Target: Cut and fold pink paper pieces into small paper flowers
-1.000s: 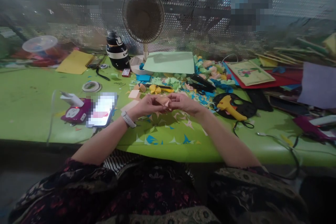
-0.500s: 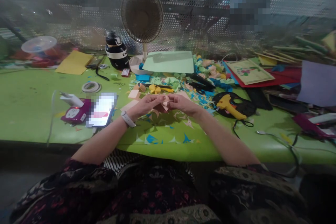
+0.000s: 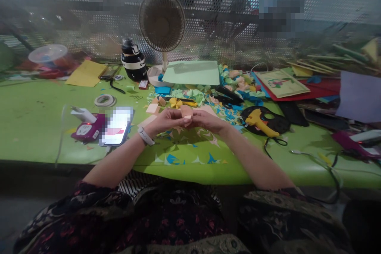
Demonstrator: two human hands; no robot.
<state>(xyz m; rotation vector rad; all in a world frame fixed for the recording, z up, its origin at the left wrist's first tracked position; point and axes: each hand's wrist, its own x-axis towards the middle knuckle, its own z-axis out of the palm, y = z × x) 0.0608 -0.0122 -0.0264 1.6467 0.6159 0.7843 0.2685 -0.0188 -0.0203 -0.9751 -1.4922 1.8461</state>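
My left hand (image 3: 166, 120) and my right hand (image 3: 208, 119) meet above the green table (image 3: 35, 127), fingertips pinched together on a small peach piece of folded paper (image 3: 186, 112). A white watch sits on my left wrist. Under my hands lie several blue, white and peach paper offcuts (image 3: 190, 154). More peach squares (image 3: 152, 108) rest just left of the hands.
A phone (image 3: 116, 126) and a purple charger box (image 3: 85, 130) lie to the left, with a tape roll (image 3: 104, 100) behind. A yellow glue gun (image 3: 260, 121) lies to the right. A desk fan (image 3: 162, 24), black bottle (image 3: 132, 62), green sheet (image 3: 192, 73) and coloured paper stacks (image 3: 300, 85) crowd the back.
My hands stayed together and turned the peach paper slightly between the fingertips; the paper now stands a little higher. The camera tilted slightly.
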